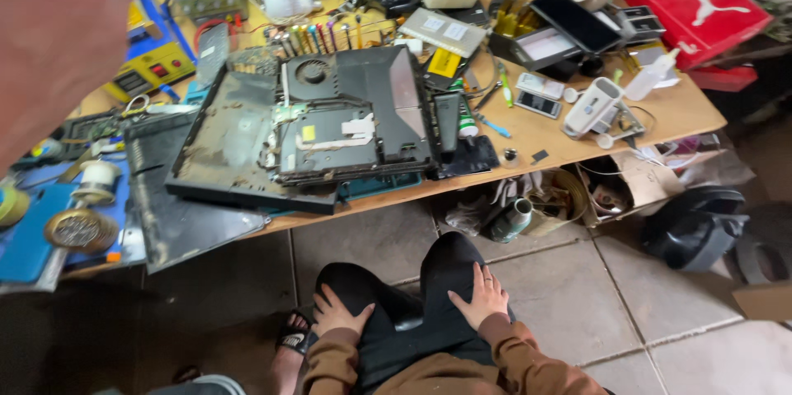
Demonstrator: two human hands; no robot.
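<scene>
Centrally on the wooden workbench (660,118) lies an opened game console (330,127), its cover off, fan and dusty inner tray exposed, one corner jutting over the bench edge. Both hands are well away from it: the left hand (337,312) and right hand (481,296) rest flat and released on black-trousered knees, gripping nothing. A loose black cover panel (177,197) beside the console also overhangs the edge, so a bump from a rising knee could probably tip it onto the tiled floor (577,279). Small bottles (652,75), phones (538,104) and a red box (697,7) crowd the far side, where a sleeve might sweep parts off.
</scene>
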